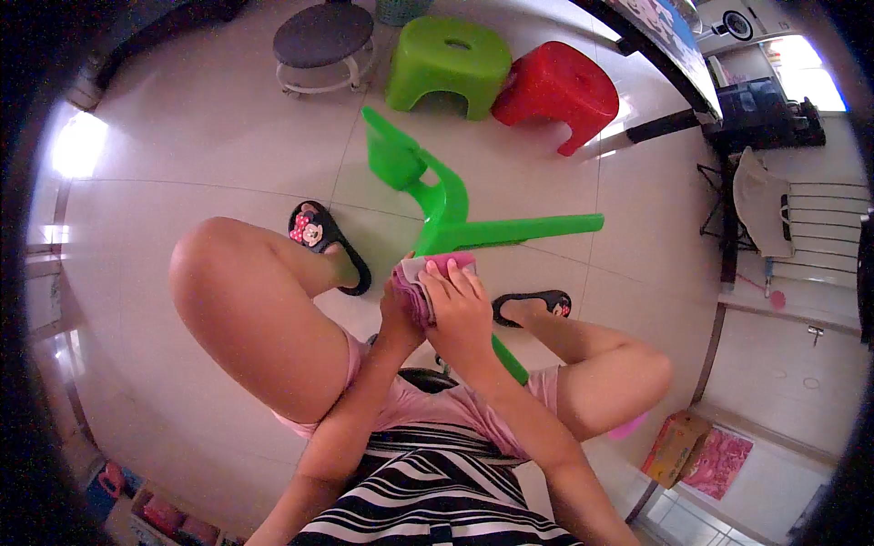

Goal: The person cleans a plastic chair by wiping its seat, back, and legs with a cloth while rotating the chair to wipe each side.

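A folded pink and grey cloth [414, 296] is held between my two hands, over the green plastic piece. My left hand [398, 314] is closed round the cloth's left side, its fingers partly hidden. My right hand [457, 305] lies over the top and right of the cloth, fingers bent onto it. Just beyond stands a bright green plastic frame [446, 214] with branching arms, one reaching right and one up to a flat end at the upper left. Another green bar shows below my right hand. What kind of thing the frame is, I cannot tell.
A green stool [446, 68] and a red stool [564, 91] stand on the tiled floor ahead, beside a grey round stool [324, 36]. A table [660, 45] is at upper right. A cardboard box [676, 448] is at lower right. My slippered feet flank the frame.
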Motion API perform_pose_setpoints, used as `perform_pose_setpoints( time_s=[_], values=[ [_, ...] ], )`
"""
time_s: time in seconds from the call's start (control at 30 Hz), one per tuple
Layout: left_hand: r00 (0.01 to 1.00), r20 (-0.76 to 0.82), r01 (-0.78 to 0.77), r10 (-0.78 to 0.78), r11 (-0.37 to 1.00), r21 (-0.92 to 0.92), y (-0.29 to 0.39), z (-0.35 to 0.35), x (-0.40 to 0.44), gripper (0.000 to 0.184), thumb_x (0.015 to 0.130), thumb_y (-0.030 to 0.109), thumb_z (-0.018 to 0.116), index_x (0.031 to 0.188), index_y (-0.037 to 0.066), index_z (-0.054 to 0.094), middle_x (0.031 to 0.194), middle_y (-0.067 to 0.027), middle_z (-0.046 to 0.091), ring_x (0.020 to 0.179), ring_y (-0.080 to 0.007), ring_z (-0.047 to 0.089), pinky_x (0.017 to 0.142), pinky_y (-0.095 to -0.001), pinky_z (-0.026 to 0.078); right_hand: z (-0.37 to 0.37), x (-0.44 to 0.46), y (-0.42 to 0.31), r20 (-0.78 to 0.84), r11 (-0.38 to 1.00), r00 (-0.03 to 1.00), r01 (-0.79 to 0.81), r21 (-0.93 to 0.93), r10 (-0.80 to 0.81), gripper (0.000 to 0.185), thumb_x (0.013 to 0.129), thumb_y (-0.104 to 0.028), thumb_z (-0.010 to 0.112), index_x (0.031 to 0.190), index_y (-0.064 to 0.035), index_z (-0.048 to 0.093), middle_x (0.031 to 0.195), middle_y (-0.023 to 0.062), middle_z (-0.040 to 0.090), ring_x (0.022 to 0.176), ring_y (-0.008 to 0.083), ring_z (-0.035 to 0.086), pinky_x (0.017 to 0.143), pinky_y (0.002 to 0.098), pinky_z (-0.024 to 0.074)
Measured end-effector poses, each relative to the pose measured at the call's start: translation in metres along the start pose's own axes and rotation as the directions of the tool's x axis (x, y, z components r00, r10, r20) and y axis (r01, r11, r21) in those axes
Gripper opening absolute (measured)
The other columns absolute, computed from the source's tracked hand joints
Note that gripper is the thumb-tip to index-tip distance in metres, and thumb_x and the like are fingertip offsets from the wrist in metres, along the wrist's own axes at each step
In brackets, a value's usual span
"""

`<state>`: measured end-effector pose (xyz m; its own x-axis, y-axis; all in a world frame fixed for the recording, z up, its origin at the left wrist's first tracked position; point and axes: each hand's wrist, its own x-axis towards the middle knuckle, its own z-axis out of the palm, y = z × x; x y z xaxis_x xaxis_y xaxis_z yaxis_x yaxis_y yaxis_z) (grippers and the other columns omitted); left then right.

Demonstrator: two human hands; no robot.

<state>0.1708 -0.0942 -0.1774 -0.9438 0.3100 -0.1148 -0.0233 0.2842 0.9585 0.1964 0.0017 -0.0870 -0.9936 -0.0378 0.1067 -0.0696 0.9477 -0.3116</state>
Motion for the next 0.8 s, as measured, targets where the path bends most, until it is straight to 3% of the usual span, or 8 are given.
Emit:
perform_pose_setpoints(
  time_s=[0.1,0.2,0.3,0.43,0.6,0.73,0.8],
  values=[
    [0.957,0.079,-0.284,0.279,0.849,0.446,-0.008,-0.003,0.004,0.047,0.077,0.027,0.065,0.120,0.011,0.056,0.120,-0.0085,0.059,0.109,-0.0286,0.056,0.095,-0.0401,0.044,-0.005,0.002,0.001,-0.024,1.000,1.000,0.006,-0.020,-0.007,0.051,0.063,-0.009,0.069,0.113,-0.0086,0.060,0.121,0.0078,0.061,0.125,0.0333,0.046,0.106,0.0476,0.0326],
    [0.960,0.175,-0.261,0.218,0.924,0.279,-0.007,-0.002,0.011,0.051,0.073,0.029,0.069,0.120,0.012,0.056,0.118,-0.0081,0.060,0.110,-0.0286,0.056,0.096,-0.0397,0.044,-0.006,0.006,0.005,-0.045,0.998,0.998,0.032,-0.045,-0.034,0.051,0.063,-0.010,0.070,0.112,-0.0103,0.061,0.119,0.0046,0.062,0.128,0.0328,0.043,0.108,0.0499,0.0283],
    [0.981,0.160,-0.145,0.106,0.956,0.256,-0.003,-0.003,0.006,0.064,0.066,0.032,0.076,0.122,0.012,0.054,0.123,-0.0110,0.055,0.115,-0.0323,0.050,0.097,-0.0412,0.041,0.000,0.011,0.014,-0.064,0.998,0.998,0.024,-0.063,-0.028,0.049,0.064,-0.011,0.071,0.112,-0.0113,0.062,0.116,0.0036,0.063,0.129,0.0321,0.042,0.110,0.0514,0.0235],
    [0.989,0.131,-0.108,0.071,0.949,0.295,0.008,-0.011,0.000,0.093,0.057,0.038,0.083,0.133,0.007,0.039,0.130,-0.0176,0.045,0.121,-0.0383,0.042,0.100,-0.0441,0.037,0.005,0.023,0.027,-0.127,0.997,0.990,0.051,-0.060,-0.059,0.044,0.067,-0.014,0.070,0.111,-0.0123,0.063,0.109,0.0036,0.066,0.129,0.0306,0.043,0.111,0.0529,0.0189],
    [0.998,0.062,-0.041,0.021,0.935,0.354,0.019,-0.010,-0.003,0.120,0.052,0.052,0.085,0.138,-0.003,0.023,0.132,-0.0212,0.040,0.121,-0.0389,0.040,0.100,-0.0454,0.035,0.009,0.043,0.043,-0.179,0.996,0.983,0.029,-0.088,-0.044,0.038,0.073,-0.019,0.067,0.110,-0.0122,0.064,0.104,0.0068,0.067,0.126,0.0278,0.046,0.111,0.0505,0.0217],
    [0.995,0.094,-0.063,0.034,0.945,0.320,0.013,-0.009,-0.001,0.125,0.049,0.059,0.083,0.138,-0.004,0.023,0.132,-0.0216,0.040,0.121,-0.0386,0.041,0.100,-0.0449,0.035,0.003,0.051,0.050,-0.107,0.999,0.994,-0.041,-0.033,0.037,0.044,0.075,-0.022,0.069,0.115,-0.0080,0.059,0.111,0.0088,0.065,0.129,0.0280,0.043,0.112,0.0493,0.0204],
    [0.997,0.071,-0.039,0.016,0.940,0.339,0.014,-0.007,-0.003,0.125,0.048,0.059,0.083,0.137,-0.005,0.024,0.132,-0.0219,0.039,0.121,-0.0386,0.041,0.100,-0.0446,0.036,0.006,0.050,0.052,-0.140,0.998,0.990,-0.032,-0.050,0.024,0.042,0.074,-0.021,0.069,0.113,-0.0087,0.061,0.107,0.0104,0.066,0.125,0.0276,0.047,0.110,0.0476,0.0262]
  ],
)
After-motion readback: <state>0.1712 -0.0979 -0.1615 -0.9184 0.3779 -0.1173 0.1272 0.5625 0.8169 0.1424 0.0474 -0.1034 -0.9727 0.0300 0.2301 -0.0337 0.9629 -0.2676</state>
